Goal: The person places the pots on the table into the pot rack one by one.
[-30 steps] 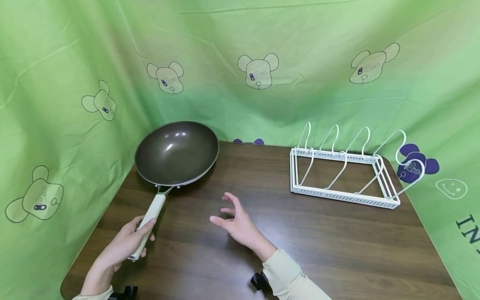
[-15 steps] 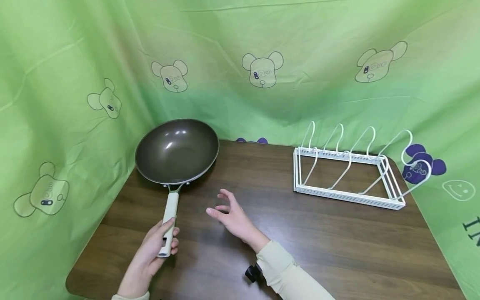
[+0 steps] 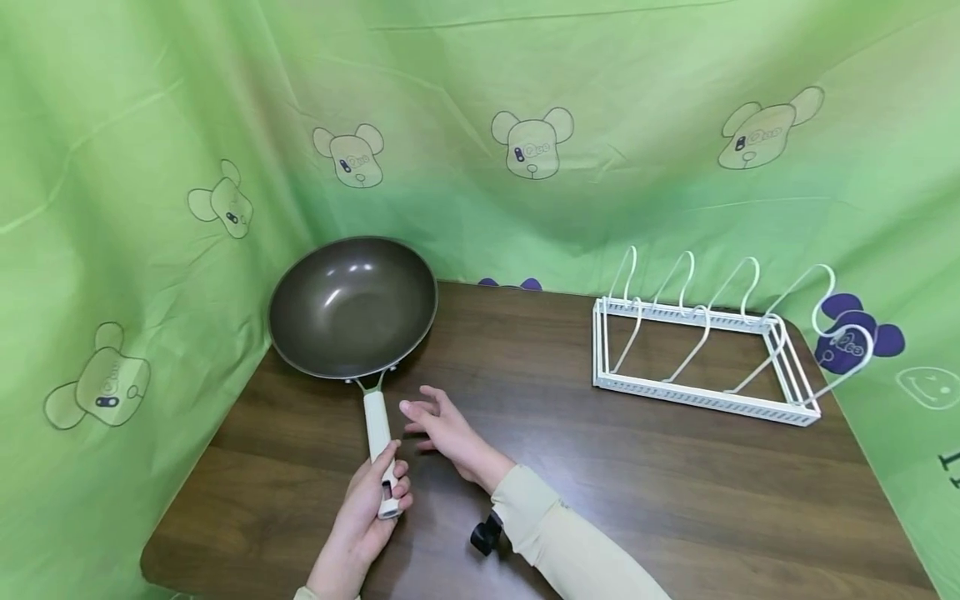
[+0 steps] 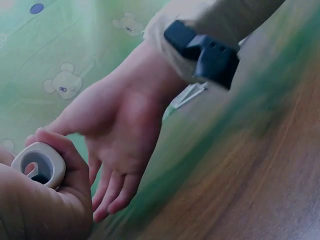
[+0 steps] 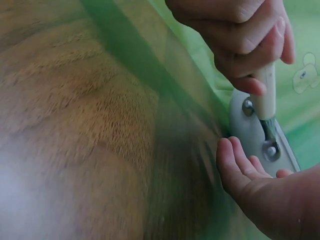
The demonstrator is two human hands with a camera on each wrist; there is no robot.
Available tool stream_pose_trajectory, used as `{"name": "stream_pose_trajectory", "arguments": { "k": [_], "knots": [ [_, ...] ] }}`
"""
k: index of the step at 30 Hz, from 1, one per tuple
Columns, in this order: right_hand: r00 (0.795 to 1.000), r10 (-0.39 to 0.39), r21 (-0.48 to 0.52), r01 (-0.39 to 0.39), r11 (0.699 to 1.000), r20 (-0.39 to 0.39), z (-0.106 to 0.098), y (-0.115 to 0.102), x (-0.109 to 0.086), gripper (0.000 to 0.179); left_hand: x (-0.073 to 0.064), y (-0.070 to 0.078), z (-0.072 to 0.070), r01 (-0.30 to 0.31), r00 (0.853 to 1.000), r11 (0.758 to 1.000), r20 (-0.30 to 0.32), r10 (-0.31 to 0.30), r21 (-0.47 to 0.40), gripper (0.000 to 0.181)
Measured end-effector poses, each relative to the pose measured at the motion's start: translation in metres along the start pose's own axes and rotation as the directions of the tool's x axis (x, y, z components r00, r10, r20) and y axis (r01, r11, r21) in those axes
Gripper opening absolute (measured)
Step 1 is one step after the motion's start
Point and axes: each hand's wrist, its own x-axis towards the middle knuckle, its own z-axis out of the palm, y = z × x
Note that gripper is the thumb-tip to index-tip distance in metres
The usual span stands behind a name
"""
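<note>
A frying pan (image 3: 352, 308) with a dark brown inside and a white handle (image 3: 377, 425) is at the back left in the head view. My left hand (image 3: 367, 504) grips the lower end of the handle, thumb along its top. The handle's hollow end (image 4: 45, 167) shows in the left wrist view. Just right of the handle is my right hand (image 3: 448, 435), fingers loosely spread and holding nothing. In the right wrist view the right hand (image 5: 270, 195) lies near the pan's outer wall (image 5: 250, 130); whether it touches cannot be told.
On the right of the brown wooden table (image 3: 525, 358) stands a white wire rack (image 3: 705, 403) with several upright loops. A green curtain (image 3: 450, 208) with bear prints encloses the back and sides. Black wrist mounts, including one camera mount (image 3: 486, 533), sit at the sleeves.
My left hand has swung the pan's handle to the right, while the pan's bowl stays near the same place. The right hand has shifted slightly left, closer to the handle.
</note>
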Motion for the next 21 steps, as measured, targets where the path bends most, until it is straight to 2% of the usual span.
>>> {"name": "stream_pose_trajectory", "arguments": {
  "k": [7, 14, 21],
  "knots": [
    [0.998, 0.067, 0.116, -0.068, 0.991, 0.018, 0.011, 0.003, 0.013, 0.083, 0.004, -0.009, -0.003, 0.026, 1.0, 0.999, -0.007, -0.027, -0.021, 0.032],
    [0.995, 0.096, 0.149, -0.099, 0.984, 0.029, 0.022, 0.004, 0.024, 0.081, 0.005, -0.018, -0.009, 0.054, 0.998, 0.998, -0.029, -0.055, -0.023, 0.041],
    [0.986, 0.129, 0.242, -0.152, 0.958, 0.109, 0.032, 0.009, 0.036, 0.072, 0.006, -0.026, -0.013, 0.057, 0.997, 0.998, -0.041, -0.058, -0.035, 0.049]
  ]
}}
